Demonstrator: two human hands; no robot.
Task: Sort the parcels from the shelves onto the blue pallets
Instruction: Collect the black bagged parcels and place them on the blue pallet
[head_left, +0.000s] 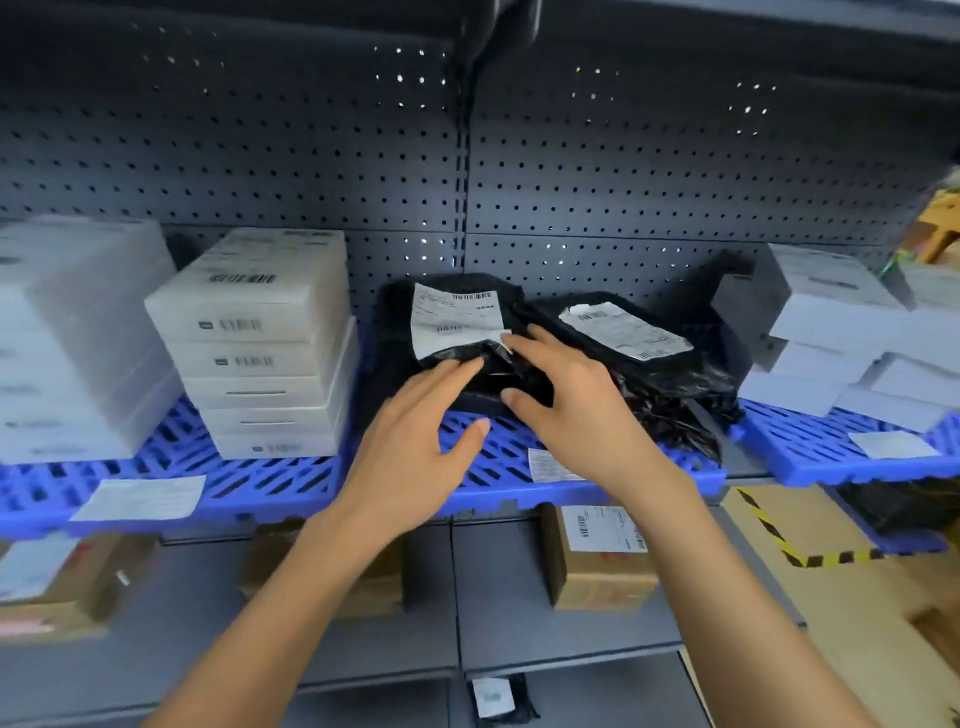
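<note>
Parcels in black plastic lie on the middle blue pallet (291, 483), which sits on a dark metal shelf backed by grey pegboard (311, 156). You can count two black bags: the left bag (467, 374), with a white label (454, 319) on its top, and the right bag (644, 374) just beside it, its own label facing up. Your left hand (415, 431) reaches toward the front edge of the left bag with its fingers straight and spread, holding nothing; whether the fingertips touch the plastic is hard to tell. Your right hand (561, 400) is on the same bag, forefinger stretched to the label's lower corner and thumb curled under a fold of plastic, so it seems to pinch the bag there.

To the left stands a stack of five white boxes (260, 348), with a blurred second stack (78, 338) beyond it, cut off by the frame edge. On the right a separate pallet (831, 452) carries more white boxes (831, 322), too jumbled and blurred to count. Three loose paper slips lie on the pallets: one front left (140, 498), one partly hidden behind your right wrist, one on the right pallet.

On the shelf beneath you can make out brown cartons; the one with a label (597, 561) is clearest, the others are blurred or hidden by your arms. Yellow-and-black tape (779, 540) marks the floor at right.
</note>
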